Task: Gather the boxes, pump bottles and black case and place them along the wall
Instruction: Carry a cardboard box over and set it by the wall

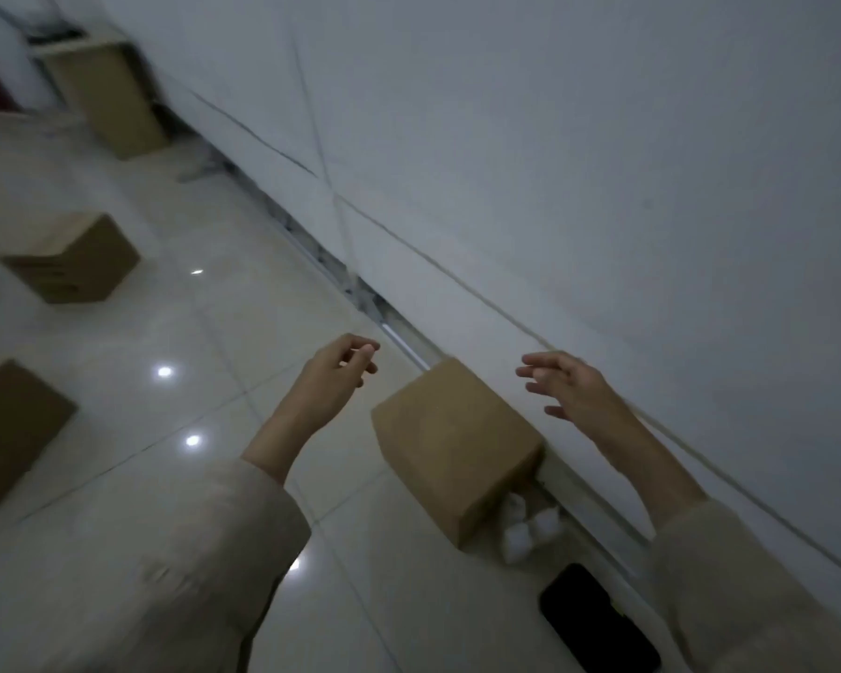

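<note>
A brown cardboard box [457,442] stands on the tiled floor against the white wall [554,162]. My left hand [338,369] hovers to its left, fingers loosely curled and holding nothing. Above the box's right side my right hand [566,383] is spread with straight fingers, touching nothing. White pump bottles [530,529] sit right behind the box at the wall's foot. A black case [598,619] lies flat on the floor beside them. Two more boxes stand out on the floor, one at mid left [71,257] and one at the left edge [13,427].
A taller cardboard box [110,102] stands by the wall at the far upper left, with dark and red shapes beyond it. The glossy tiles [176,332] reflect ceiling lights. A grey skirting strip [399,340] runs along the wall's foot.
</note>
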Demonstrator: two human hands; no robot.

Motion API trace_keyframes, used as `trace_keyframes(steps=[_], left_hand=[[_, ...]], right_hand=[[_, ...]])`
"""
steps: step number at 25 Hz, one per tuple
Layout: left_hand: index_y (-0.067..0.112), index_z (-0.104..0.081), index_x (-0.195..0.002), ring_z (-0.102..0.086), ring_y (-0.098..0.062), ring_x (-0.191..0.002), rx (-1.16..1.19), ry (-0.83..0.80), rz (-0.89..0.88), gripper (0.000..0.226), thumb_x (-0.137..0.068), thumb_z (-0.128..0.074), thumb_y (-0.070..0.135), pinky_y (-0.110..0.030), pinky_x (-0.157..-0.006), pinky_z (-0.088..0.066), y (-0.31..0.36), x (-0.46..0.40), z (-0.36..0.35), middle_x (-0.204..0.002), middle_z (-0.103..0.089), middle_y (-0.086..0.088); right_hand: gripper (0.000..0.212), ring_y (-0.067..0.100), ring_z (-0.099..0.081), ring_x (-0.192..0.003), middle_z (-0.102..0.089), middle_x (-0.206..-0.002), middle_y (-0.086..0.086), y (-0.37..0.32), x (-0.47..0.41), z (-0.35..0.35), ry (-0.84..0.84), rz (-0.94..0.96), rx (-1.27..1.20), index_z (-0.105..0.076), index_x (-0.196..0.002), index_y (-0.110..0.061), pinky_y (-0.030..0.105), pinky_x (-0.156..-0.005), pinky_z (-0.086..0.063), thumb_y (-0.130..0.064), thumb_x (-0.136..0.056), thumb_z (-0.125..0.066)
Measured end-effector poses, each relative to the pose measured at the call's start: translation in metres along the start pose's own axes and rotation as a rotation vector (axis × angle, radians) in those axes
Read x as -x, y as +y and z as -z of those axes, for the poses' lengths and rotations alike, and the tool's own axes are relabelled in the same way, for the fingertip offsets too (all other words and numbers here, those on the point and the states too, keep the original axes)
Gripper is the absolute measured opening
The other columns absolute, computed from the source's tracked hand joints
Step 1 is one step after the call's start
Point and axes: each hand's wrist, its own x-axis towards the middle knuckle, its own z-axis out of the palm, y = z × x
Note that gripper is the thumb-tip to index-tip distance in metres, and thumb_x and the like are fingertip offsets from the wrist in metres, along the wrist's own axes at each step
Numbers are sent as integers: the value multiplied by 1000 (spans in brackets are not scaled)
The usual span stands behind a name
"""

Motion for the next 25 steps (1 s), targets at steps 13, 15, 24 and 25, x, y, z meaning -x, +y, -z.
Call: trace_keyframes(steps=[13,15,24,25], left_hand=[[15,-59,-110,-53,-17,-77,80,626,430,29,-97,-36,28,-22,-59,-38,-198,223,336,-99,-62,-6],[15,-58,-112,-54,-17,-78,81,694,480,30,-97,-36,28,-22,-61,-39,-230,256,388,-99,-62,-7],[17,-58,-109,-53,-12,-75,106,862,574,28,-98,-35,27,-24,-61,-38,-356,317,562,-95,-61,-4],[17,-58,-109,-53,-12,-74,122,867,576,27,-97,-35,27,-24,-61,-38,-370,311,574,-94,-61,-3]], right_hand=[[19,16,-58,-95,-64,-104,-1,-152,44,-408,-818,284,259,-56,-108,-19,23,-66,-41,-13,-95,-44],[19,17,-60,-100,-65,-105,-4,-170,64,-481,-896,299,249,-58,-108,-22,25,-72,-44,-16,-95,-45],[22,14,-60,-105,-64,-113,-5,-236,87,-721,-1007,312,203,-57,-113,-23,34,-89,-47,-21,-96,-43],[22,13,-60,-105,-64,-113,-4,-240,78,-740,-1004,305,199,-57,-113,-23,33,-89,-48,-20,-96,-43]])
